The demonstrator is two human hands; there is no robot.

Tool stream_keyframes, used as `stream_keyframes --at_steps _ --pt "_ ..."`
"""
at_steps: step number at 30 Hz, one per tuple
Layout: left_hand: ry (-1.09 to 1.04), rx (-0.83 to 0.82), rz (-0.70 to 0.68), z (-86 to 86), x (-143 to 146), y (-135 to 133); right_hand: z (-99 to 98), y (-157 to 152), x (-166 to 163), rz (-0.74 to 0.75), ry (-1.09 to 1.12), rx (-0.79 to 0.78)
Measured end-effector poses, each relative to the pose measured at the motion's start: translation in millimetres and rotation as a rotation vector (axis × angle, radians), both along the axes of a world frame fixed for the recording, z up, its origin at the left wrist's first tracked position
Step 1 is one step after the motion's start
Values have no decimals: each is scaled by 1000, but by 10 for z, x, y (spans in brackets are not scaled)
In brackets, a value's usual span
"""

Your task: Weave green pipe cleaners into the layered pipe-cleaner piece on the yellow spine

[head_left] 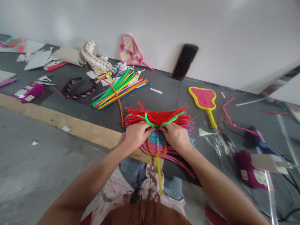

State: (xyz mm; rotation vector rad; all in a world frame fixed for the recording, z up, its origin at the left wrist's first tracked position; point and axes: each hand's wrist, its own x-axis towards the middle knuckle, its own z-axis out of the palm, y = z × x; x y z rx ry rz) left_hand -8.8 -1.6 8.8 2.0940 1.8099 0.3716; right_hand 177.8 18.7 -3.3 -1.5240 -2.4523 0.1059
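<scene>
Head view: our left hand (137, 134) and right hand (175, 136) both pinch a green pipe cleaner (147, 119) across the red pipe cleaners (161, 115) at the edge of the table (168, 93); blue and pink rows (157, 142) beneath look woven, red band seemingly unfinished.

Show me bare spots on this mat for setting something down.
Bare mat lies between the loose stick pile and the yellow-rimmed paddle, and between the braided hoop and the wooden strip. Crowded: right of the paddle and around the red bundle.

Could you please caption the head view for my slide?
Left hand and right hand pinch a green pipe cleaner across a red pipe-cleaner bundle.
</scene>
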Motion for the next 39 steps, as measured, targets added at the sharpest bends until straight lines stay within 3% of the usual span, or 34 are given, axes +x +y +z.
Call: stream_keyframes --at_steps 12,20,27,39 --pt "285 -64 -81 209 132 -40 13 -20 -12 59 -120 31" --pt "225 -9 -35 146 175 -39 19 -60 -14 109 -103 117" --pt "202 49 -53 73 191 -16 9 -46 -38 131 -103 83" --pt "290 77 -196 215 258 9 23 -25 -33 131 -54 58"
